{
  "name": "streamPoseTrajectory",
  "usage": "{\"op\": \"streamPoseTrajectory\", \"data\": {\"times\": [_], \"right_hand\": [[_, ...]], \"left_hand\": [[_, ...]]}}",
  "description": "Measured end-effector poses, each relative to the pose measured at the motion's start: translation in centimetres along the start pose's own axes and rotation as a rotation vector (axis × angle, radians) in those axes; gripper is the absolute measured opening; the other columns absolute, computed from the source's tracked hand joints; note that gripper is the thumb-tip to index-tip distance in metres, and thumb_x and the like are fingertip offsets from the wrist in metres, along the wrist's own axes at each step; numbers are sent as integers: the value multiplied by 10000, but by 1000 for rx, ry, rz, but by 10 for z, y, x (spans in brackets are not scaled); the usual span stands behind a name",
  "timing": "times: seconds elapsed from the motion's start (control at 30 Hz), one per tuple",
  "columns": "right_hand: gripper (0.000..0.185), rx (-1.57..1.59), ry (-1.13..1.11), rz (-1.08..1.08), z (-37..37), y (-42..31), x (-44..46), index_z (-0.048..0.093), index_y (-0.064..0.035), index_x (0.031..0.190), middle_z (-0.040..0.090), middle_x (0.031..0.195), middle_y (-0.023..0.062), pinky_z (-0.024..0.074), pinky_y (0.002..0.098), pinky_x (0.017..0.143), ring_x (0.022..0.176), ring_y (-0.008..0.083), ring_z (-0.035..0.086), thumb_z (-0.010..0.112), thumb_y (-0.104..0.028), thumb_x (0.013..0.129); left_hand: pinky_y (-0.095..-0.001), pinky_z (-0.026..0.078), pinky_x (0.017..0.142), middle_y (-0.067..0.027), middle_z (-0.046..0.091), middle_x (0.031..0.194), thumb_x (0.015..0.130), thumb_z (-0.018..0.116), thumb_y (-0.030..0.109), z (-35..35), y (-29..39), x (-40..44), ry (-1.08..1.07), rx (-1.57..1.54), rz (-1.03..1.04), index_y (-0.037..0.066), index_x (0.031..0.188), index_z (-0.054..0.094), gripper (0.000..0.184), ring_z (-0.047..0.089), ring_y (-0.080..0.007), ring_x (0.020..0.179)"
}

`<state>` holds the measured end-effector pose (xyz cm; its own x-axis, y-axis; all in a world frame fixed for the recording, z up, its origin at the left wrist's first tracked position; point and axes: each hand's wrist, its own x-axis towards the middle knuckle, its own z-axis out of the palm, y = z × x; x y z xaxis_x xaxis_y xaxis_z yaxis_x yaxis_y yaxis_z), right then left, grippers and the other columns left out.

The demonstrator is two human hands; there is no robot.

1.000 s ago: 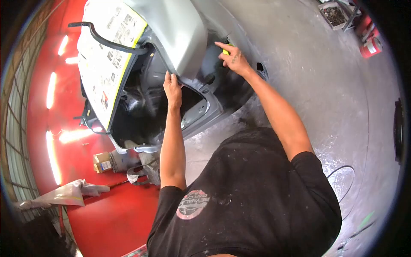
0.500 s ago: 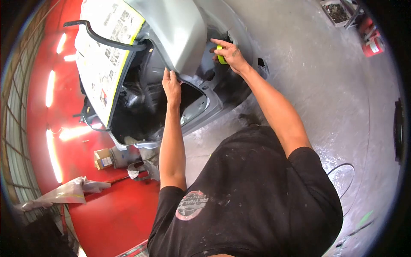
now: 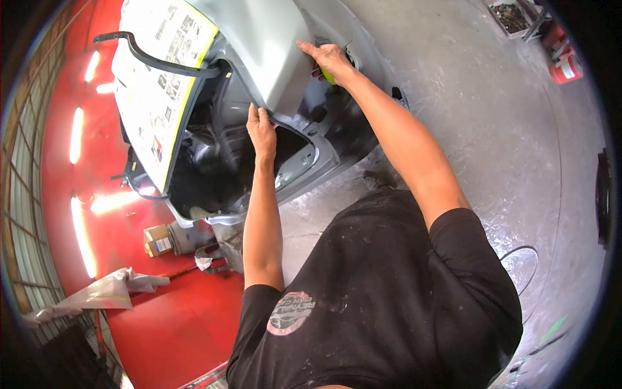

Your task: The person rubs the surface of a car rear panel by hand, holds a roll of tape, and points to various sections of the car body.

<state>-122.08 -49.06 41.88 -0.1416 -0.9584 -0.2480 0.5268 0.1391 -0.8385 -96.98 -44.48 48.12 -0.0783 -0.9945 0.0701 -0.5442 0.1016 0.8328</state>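
Note:
The grey car body (image 3: pixel 269 48) stands in front of me, its dark rear opening (image 3: pixel 214 162) facing me. My left hand (image 3: pixel 261 133) rests at the upper rim of that opening, fingers closed on the edge of the panel. Higher and to the right, my right hand (image 3: pixel 329 63) is wrapped round a yellow-green object (image 3: pixel 328 77), mostly hidden by the palm. Its outstretched finger reaches the edge of the grey panel. A sheet with printed pictures (image 3: pixel 159 84) covers the glass on the left, and a black curved arm (image 3: pixel 152 61) sticks out across it.
At the lower left are cardboard boxes (image 3: pixel 157 240), plastic sheeting (image 3: pixel 107 292) and a red surface (image 3: pixel 175 330). A tray of small parts (image 3: pixel 512 17) and a red can (image 3: pixel 565 69) stand at the upper right. A thin cable (image 3: pixel 535 272) curves over the floor at the right.
My right hand has moved up and left with the yellow-green object, from the dark panel area to the grey panel's edge. My left hand has stayed at the rim.

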Motion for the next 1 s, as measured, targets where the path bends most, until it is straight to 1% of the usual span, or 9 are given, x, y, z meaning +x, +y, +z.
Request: {"op": "streamPoseTrajectory", "data": {"times": [0.07, 0.17, 0.27, 0.37, 0.4, 0.43, 0.6, 0.73, 1.0], "right_hand": [[693, -7, -24, -12, -3, 1, 4, 599, 14, 837, 632, 780, 119, 523, 342, 511, 559, 222, 642, 786, -650, 771], [652, -236, 57, -165, -5, -1, 6, 629, 53, 1034, 652, 795, 161, 564, 369, 618, 675, 253, 690, 762, -555, 839], [445, -475, 489, -812, 13, 23, -2, 624, -40, 1283, 661, 817, 201, 532, 436, 718, 776, 339, 670, 633, -365, 980], [489, -717, 303, -719, 8, 16, -32, 478, -154, 1494, 650, 877, 245, 515, 458, 838, 907, 402, 641, 517, -213, 1010], [550, -777, 221, -751, 7, 16, -34, 443, -214, 1523, 647, 872, 230, 521, 462, 850, 916, 384, 642, 490, -132, 981], [584, -826, 216, -741, 7, 17, -34, 420, -227, 1537, 646, 885, 233, 526, 471, 845, 904, 394, 644, 496, -123, 967], [789, -1007, 186, -670, 2, 12, -49, 286, -291, 1599, 628, 942, 260, 545, 515, 800, 815, 444, 649, 531, -65, 883], [917, -996, 152, -598, -2, 27, -68, 199, -326, 1619, 603, 900, 266, 553, 521, 767, 768, 450, 654, 555, -7, 836], [935, -1113, 134, -656, 3, 11, -58, 198, -374, 1611, 617, 858, 241, 568, 508, 725, 734, 434, 668, 560, 8, 838]], "left_hand": [[-345, 610, 800, -68, 655, 1123, 1088, 415, 203, 2, 5, -2, 0, 23, 9, 67, 1383, 540, 348, 665, -158, 956], [-320, 594, 750, -65, 658, 1095, 1084, 421, 188, 2, 9, -4, 11, 21, 22, 54, 1391, 542, 357, 649, -141, 907], [-280, 563, 665, -56, 664, 1031, 1077, 432, 163, 6, 8, -3, 49, -33, -4, 43, 1408, 547, 370, 621, -114, 817], [-301, 579, 708, -58, 663, 1063, 1081, 424, 176, 3, 2, 0, 14, -23, 15, 43, 1392, 547, 360, 636, -126, 867], [-322, 595, 747, -63, 662, 1102, 1086, 415, 188, 1, 2, 1, -9, -26, 18, 46, 1384, 542, 353, 652, -140, 914], [-342, 612, 786, -67, 662, 1140, 1091, 406, 199, -1, 1, 0, -31, -29, 19, 48, 1375, 538, 347, 668, -154, 961], [-352, 611, 790, -79, 660, 1145, 1094, 403, 203, 0, -2, 3, -13, 28, 7, 44, 1375, 529, 347, 675, -165, 946], [-355, 609, 798, -89, 660, 1141, 1094, 397, 200, 0, 0, 0, -5, 15, -10, 41, 1375, 527, 349, 677, -176, 941], [-352, 605, 789, -89, 659, 1139, 1092, 407, 207, 0, 3, 0, -15, 45, -3, 38, 1382, 522, 355, 673, -178, 949]]}}
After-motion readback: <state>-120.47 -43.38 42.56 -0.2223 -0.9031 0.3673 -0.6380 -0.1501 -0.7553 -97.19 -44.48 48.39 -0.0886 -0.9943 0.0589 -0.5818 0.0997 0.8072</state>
